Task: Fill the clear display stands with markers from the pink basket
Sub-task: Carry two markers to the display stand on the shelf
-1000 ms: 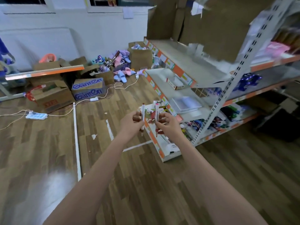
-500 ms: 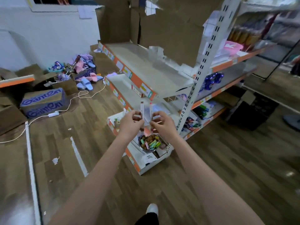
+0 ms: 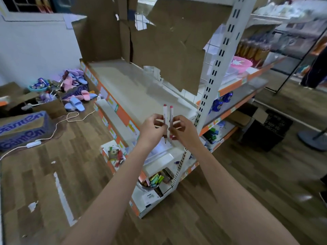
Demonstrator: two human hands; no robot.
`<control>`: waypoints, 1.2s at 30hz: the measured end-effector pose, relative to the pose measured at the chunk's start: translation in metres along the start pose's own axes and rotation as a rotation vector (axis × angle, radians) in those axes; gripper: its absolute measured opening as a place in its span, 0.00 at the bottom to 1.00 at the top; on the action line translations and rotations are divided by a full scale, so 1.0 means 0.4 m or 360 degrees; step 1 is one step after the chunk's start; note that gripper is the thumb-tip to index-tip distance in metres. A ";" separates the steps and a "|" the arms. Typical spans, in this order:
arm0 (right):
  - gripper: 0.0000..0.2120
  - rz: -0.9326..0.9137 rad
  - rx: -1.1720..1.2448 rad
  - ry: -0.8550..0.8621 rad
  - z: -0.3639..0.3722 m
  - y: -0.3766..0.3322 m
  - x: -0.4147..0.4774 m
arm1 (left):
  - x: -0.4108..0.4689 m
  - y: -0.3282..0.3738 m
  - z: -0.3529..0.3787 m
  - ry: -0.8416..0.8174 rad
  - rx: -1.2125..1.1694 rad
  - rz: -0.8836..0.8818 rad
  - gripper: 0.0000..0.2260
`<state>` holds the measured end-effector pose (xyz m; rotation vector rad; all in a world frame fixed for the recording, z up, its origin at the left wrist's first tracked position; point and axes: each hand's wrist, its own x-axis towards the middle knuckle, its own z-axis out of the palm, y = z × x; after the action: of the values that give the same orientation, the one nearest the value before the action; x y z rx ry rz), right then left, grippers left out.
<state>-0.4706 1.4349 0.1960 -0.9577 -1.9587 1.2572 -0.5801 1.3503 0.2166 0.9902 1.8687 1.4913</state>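
I hold two white markers upright side by side in front of the shelf unit. My left hand (image 3: 153,127) grips the left marker (image 3: 165,112) and my right hand (image 3: 184,129) grips the right marker (image 3: 171,113); both have pink caps on top. Clear display stands (image 3: 153,71) stand at the back of the wide upper shelf (image 3: 129,89), against the cardboard. Down on the bottom shelf a basket (image 3: 151,185) holds several coloured markers; its colour is hard to make out.
A white slotted upright (image 3: 215,71) rises just right of my hands. Cardboard boxes (image 3: 23,128), slippers (image 3: 76,103) and a white cable (image 3: 58,126) lie on the wooden floor at left. A black crate (image 3: 265,129) sits at right. A pink tub (image 3: 240,62) rests on a side shelf.
The view has swung right and closer to the shelves. Both hands with the markers have risen from over the bottom shelf to the level of the upper shelf's front edge.
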 end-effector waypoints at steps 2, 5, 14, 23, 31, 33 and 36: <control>0.08 0.0016 0.0041 -0.0017 -0.007 0.010 0.026 | 0.029 0.000 0.011 0.0012 0.0042 -0.0010 0.09; 0.08 0.0015 0.0086 -0.0041 -0.020 0.028 0.055 | 0.060 -0.011 0.032 0.0054 0.0061 -0.0058 0.09; 0.07 -0.0058 0.0227 -0.0189 -0.131 0.099 0.149 | 0.116 0.001 0.158 0.0266 0.0256 0.0000 0.07; 0.04 -0.0226 0.0116 -0.0448 -0.371 0.200 0.241 | 0.152 0.044 0.416 0.0486 0.0116 -0.0039 0.06; 0.04 -0.0229 0.0223 -0.0614 -0.604 0.300 0.337 | 0.205 0.112 0.655 0.0496 0.0106 -0.0053 0.07; 0.07 -0.0245 0.0246 -0.0596 -0.651 0.315 0.358 | 0.224 0.129 0.710 0.0482 0.0069 -0.0063 0.08; 0.07 -0.0251 0.0250 -0.0590 -0.712 0.336 0.397 | 0.263 0.155 0.777 0.0458 0.0072 -0.0034 0.07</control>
<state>-0.2973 1.7418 0.1913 -0.5077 -2.1221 1.5535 -0.3833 1.6199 0.2064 0.8058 2.1121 1.6569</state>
